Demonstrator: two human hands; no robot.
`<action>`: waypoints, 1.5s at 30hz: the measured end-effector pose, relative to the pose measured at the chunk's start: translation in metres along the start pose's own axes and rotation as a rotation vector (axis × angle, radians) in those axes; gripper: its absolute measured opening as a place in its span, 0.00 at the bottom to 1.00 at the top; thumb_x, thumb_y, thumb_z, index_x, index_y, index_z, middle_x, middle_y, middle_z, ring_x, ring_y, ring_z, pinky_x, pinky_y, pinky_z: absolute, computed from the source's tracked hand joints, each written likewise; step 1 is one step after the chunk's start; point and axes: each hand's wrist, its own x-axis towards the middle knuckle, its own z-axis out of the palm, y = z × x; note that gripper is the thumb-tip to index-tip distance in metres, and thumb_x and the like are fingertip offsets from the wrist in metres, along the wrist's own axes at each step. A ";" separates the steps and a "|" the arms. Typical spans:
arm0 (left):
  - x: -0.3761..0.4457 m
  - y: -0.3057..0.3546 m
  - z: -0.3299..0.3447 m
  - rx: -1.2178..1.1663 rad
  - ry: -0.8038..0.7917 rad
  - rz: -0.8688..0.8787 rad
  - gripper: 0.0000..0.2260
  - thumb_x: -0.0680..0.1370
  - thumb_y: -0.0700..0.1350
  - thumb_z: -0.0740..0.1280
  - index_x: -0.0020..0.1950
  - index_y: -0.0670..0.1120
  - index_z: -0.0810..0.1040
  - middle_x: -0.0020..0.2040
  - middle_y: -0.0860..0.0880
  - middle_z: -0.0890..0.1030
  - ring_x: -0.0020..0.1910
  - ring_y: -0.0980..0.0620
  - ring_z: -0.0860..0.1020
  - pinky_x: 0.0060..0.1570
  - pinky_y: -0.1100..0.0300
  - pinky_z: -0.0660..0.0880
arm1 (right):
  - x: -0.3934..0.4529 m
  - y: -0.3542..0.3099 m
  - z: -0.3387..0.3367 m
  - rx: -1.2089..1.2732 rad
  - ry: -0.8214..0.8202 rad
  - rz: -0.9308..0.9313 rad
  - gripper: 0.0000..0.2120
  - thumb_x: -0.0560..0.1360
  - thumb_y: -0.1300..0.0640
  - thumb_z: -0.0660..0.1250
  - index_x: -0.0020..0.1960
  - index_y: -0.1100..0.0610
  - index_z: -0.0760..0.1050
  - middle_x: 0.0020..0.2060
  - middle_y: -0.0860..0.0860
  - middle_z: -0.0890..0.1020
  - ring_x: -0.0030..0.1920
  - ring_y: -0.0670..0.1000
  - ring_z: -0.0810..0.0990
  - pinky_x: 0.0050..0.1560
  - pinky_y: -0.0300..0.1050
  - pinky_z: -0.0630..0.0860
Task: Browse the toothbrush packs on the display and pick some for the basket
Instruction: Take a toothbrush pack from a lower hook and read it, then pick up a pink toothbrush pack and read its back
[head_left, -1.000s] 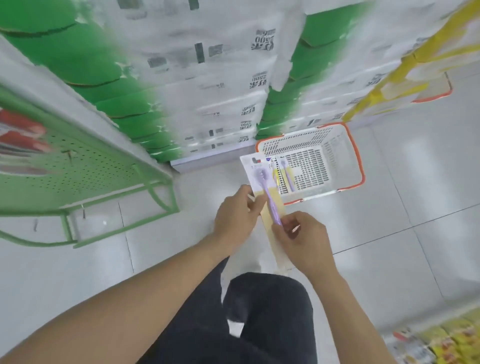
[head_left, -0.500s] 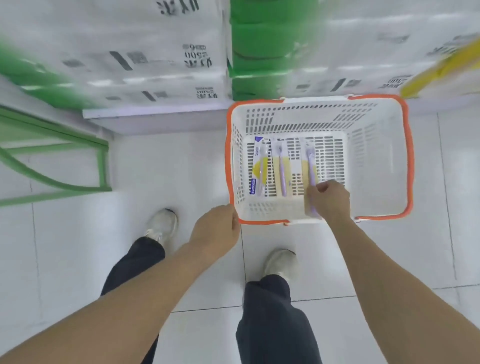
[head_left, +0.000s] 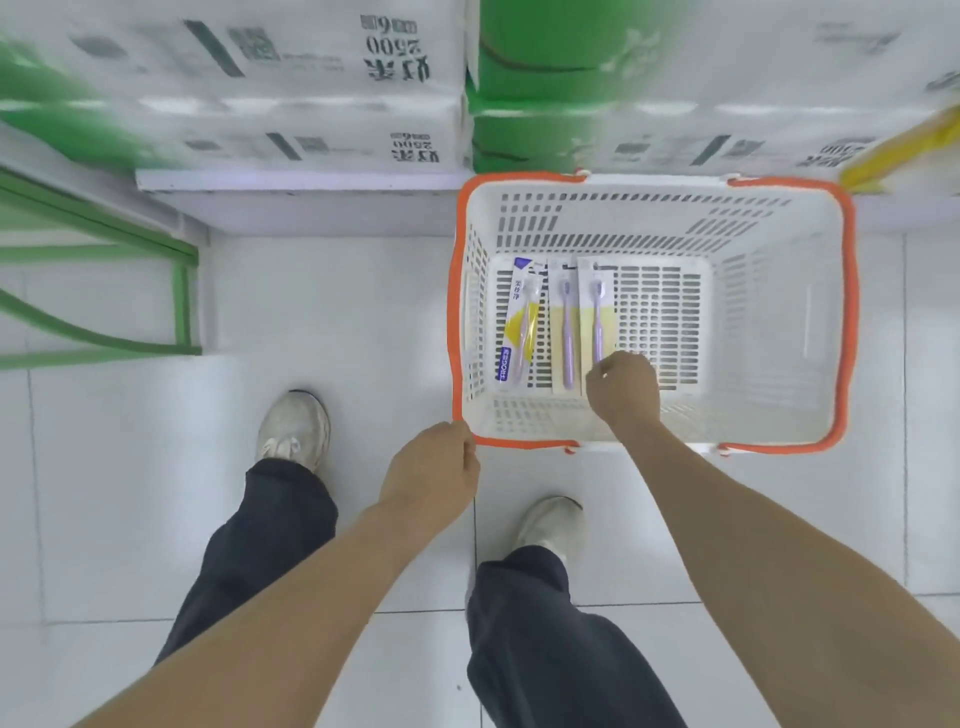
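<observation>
Right hand (head_left: 622, 388) pinches purple toothbrush pack (head_left: 597, 317) low inside white orange-rimmed plastic basket (head_left: 848, 312); let go crooked and you bury neighbouring packs. Left hand (head_left: 434, 470) loosely curled, holding nothing, at near-left corner.

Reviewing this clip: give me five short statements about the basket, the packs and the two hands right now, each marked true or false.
1. Three toothbrush packs lie in the basket: left pack, middle pack, right pack. True.
2. The basket sits on a shelf. False: it stands on the floor.
3. The right hand is at the right pack's near end. True.
4. The left hand holds a pack. False: it holds nothing.
5. The basket's rim is green. False: orange.
</observation>
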 end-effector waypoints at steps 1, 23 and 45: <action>-0.014 0.004 -0.006 0.001 -0.017 -0.009 0.06 0.83 0.45 0.58 0.52 0.47 0.75 0.48 0.50 0.80 0.43 0.53 0.76 0.39 0.63 0.69 | -0.020 -0.004 -0.009 0.037 -0.003 -0.021 0.11 0.78 0.61 0.61 0.48 0.66 0.80 0.45 0.61 0.83 0.44 0.59 0.81 0.40 0.46 0.78; -0.495 -0.127 -0.208 -0.542 0.225 -0.079 0.06 0.82 0.45 0.62 0.50 0.48 0.79 0.44 0.53 0.81 0.43 0.52 0.80 0.44 0.61 0.78 | -0.619 -0.177 -0.125 0.495 -0.216 -0.255 0.04 0.78 0.58 0.67 0.47 0.52 0.80 0.39 0.50 0.86 0.40 0.50 0.85 0.49 0.54 0.82; -0.589 -0.409 -0.451 -1.019 0.566 -0.115 0.05 0.81 0.42 0.65 0.50 0.47 0.81 0.43 0.48 0.85 0.33 0.51 0.83 0.41 0.54 0.82 | -0.798 -0.527 0.034 0.589 -0.431 -0.573 0.03 0.77 0.63 0.69 0.49 0.57 0.81 0.39 0.52 0.86 0.40 0.51 0.85 0.45 0.48 0.81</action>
